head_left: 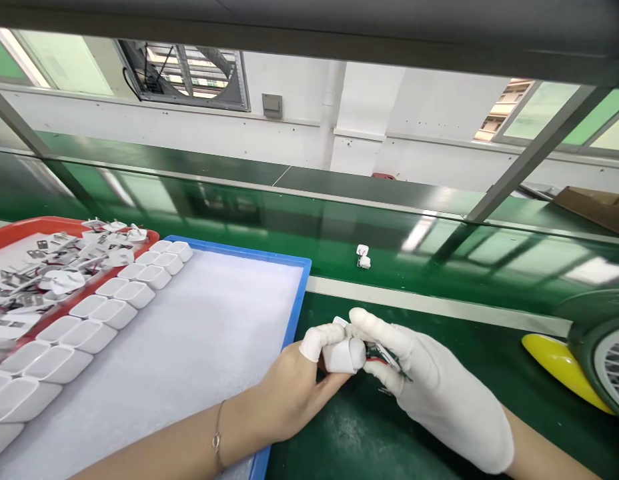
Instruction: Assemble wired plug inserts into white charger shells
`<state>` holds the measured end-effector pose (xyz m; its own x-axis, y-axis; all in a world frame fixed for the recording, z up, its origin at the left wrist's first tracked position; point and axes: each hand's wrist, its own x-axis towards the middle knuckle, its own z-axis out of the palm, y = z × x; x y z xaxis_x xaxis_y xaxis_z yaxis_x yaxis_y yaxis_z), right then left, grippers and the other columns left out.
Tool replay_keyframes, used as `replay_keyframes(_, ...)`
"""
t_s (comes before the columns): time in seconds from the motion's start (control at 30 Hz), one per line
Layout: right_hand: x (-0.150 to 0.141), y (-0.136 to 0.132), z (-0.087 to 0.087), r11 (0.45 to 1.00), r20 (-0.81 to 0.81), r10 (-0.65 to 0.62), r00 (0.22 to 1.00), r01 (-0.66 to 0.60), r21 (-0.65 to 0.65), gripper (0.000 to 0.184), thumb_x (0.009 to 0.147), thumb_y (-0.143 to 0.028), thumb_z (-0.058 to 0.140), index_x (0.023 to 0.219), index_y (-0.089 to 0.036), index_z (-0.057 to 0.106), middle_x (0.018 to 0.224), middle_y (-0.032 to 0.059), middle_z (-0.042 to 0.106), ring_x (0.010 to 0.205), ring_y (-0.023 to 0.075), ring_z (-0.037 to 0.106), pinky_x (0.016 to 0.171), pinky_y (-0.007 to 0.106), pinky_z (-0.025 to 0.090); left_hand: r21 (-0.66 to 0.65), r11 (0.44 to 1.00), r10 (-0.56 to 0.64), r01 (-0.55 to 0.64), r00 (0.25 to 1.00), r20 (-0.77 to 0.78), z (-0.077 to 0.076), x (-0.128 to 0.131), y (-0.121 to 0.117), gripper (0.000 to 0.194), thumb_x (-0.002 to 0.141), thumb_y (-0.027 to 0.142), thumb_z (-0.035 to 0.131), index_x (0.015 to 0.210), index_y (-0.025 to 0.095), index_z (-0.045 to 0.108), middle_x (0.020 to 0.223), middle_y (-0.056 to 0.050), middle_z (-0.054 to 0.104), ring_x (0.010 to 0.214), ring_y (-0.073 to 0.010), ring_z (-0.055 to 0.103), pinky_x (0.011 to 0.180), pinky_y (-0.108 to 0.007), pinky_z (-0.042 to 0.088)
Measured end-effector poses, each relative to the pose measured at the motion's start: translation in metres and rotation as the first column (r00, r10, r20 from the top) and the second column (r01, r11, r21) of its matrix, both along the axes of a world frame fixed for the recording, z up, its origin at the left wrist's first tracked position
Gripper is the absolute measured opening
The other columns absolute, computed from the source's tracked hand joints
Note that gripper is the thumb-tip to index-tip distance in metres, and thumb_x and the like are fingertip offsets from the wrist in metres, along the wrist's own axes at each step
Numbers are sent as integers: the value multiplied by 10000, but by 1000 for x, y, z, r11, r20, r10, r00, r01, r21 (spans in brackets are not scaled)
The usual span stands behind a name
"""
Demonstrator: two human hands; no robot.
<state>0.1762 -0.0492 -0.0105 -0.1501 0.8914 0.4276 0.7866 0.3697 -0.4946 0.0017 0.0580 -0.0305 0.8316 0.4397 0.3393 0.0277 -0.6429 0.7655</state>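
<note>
My left hand (294,383), with a white covering on one fingertip, is closed around a small white plastic housing (338,358). Its rounded end faces right, just above the dark green bench. In a white glove, my right hand (429,373) meets it from the right, fingers bent around a small circuit board with wires (384,357), one of them red. Board and housing are close together; the gloved fingers partly hide where they meet. Left of my hands, rows of similar white housings (89,330) line a blue-rimmed tray (302,293).
A red tray (152,239) at far left holds a heap of white parts with wires and metal prongs. Two small white parts (363,257) lie on the green surface beyond my hands. To the right are a yellow object (562,367) and a round, fan-like grille (617,363).
</note>
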Motion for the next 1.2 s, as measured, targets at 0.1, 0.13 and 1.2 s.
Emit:
replay_keyframes(0.1,-3,0,5,999,25,-31,999,31,25,669,905,-70,454,1467,-279,159,989,49,623,834,196,608,716,359,543,-63,996,-61,58,996,-60,4,-2,1,238,889,210,493,1127,215,473,946,-43,637,762,-153,628,656,-252,506)
replay_keyframes(0.13,-3,0,8,997,41,-51,998,48,58,666,901,-81,481,1464,-260,174,1076,74,605,936,213,599,794,386,532,-76,995,-78,72,994,-77,6,-2,1,242,891,208,489,1133,220,487,952,-47,641,745,-148,628,639,-245,500)
replay_keyframes(1.2,-26,6,-16,952,-213,18,977,48,302,478,826,-26,586,1235,-219,430,1073,69,555,1077,194,542,896,326,486,-848,524,46,-71,997,-56,6,8,-17,368,817,465,607,920,171,412,862,-54,682,459,-27,512,408,-146,359)
